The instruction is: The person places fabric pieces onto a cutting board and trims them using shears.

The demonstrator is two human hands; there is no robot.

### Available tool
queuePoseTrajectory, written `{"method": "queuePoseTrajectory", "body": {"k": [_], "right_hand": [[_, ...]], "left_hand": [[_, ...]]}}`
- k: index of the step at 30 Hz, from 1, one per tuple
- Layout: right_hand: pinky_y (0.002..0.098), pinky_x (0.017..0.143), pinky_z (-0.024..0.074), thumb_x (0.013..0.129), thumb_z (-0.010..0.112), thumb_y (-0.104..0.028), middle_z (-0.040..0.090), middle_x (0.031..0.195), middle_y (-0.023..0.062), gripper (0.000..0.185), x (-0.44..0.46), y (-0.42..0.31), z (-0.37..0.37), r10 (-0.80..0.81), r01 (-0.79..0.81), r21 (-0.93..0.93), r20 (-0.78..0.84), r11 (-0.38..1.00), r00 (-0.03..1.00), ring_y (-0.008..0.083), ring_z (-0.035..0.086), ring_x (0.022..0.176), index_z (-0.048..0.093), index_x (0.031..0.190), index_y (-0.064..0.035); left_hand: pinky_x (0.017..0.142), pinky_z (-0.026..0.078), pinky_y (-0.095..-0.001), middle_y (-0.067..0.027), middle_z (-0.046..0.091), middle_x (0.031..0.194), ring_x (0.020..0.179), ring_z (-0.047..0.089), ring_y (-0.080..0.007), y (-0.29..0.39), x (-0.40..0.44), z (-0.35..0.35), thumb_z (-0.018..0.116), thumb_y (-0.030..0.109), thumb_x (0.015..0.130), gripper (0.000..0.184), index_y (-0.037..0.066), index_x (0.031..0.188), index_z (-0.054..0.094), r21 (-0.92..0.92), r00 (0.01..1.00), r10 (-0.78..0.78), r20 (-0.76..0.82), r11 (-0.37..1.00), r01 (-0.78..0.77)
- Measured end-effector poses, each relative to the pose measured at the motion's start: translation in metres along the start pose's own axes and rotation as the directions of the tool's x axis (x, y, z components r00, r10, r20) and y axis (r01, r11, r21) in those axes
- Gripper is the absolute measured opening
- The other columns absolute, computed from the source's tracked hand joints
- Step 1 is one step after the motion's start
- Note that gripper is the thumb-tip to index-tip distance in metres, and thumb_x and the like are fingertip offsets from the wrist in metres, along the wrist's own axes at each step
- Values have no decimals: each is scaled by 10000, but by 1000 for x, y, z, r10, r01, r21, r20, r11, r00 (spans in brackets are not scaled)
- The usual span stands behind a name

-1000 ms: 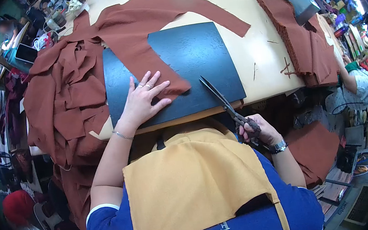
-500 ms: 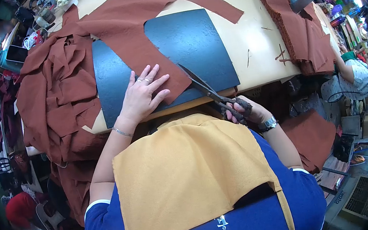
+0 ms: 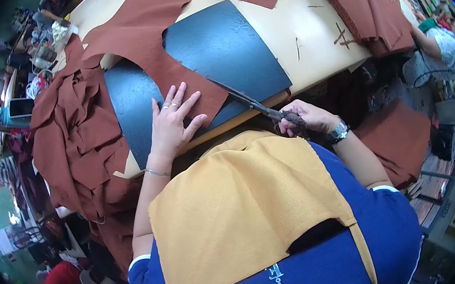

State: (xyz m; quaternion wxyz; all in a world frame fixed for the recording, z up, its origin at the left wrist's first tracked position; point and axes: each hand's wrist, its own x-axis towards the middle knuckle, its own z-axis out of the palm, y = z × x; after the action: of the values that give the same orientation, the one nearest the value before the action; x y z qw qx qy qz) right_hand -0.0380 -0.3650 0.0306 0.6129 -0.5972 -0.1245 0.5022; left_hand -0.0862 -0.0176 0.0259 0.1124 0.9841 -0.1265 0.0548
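Note:
My left hand (image 3: 175, 117) lies flat with its fingers spread on a strip of reddish-brown fabric (image 3: 189, 79). Under that strip is a dark, shiny board (image 3: 221, 36) on the cream table (image 3: 304, 26). In my right hand (image 3: 308, 117) is a pair of large scissors (image 3: 260, 107), its handles dark and wrapped-looking. The blades point up and left, their tips at the right edge of the strip near my left fingers. They look nearly closed together.
Crumpled reddish-brown fabric (image 3: 77, 125) is heaped left of the board. A thick folded stack of similar cloth (image 3: 361, 6) lies at the right, beside thin scraps (image 3: 344, 36). Another person (image 3: 439, 50) sits beyond the table's right end. More brown cloth (image 3: 396, 142) hangs lower right.
My head view has shifted and turned slightly. The scissor blades have come closer together along the strip's edge. My left hand stays flat on the fabric.

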Motion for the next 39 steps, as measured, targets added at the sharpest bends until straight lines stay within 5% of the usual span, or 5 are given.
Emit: {"method": "queuePoseTrajectory", "body": {"k": [16, 19, 26, 39], "right_hand": [[208, 569, 509, 870, 689, -284, 638, 726, 11, 260, 7, -9, 9, 9, -10, -26, -34, 1000, 999, 51, 590, 617, 657, 831, -29], [209, 580, 513, 873, 684, -284, 640, 731, 13, 266, 8, -13, 10, 21, -24, -57, -40, 998, 999, 52, 594, 625, 655, 829, -23], [214, 590, 510, 882, 671, -289, 641, 744, 8, 273, 1, -6, 9, 9, -11, -37, -39, 999, 999, 60, 596, 636, 661, 849, -18], [215, 572, 497, 871, 680, -291, 617, 683, 4, 276, 11, -14, 11, 19, -27, -130, -70, 991, 997, 60, 582, 607, 656, 810, -23]], "left_hand": [[1078, 173, -638, -50, 422, 1463, 1366, 359, -275, 1, 1, 2, 538, 372, 930, 387, 263, 1300, 573, -34, 1000, -18, -14, 999, 18], [1074, 172, -645, -59, 415, 1467, 1371, 348, -286, -1, 1, 3, 545, 385, 924, 416, 251, 1317, 555, -16, 1000, -8, -8, 1000, 8], [1048, 156, -691, -146, 198, 1555, 1436, 157, -345, 2, 2, 4, 593, 653, 778, 850, 205, 1458, 348, 97, 970, -244, 5, 965, 243], [1017, 156, -729, -128, 207, 1556, 1431, 179, -352, 10, -5, 1, 589, 665, 770, 862, 211, 1460, 343, 113, 966, -256, 44, 962, 250]]}}
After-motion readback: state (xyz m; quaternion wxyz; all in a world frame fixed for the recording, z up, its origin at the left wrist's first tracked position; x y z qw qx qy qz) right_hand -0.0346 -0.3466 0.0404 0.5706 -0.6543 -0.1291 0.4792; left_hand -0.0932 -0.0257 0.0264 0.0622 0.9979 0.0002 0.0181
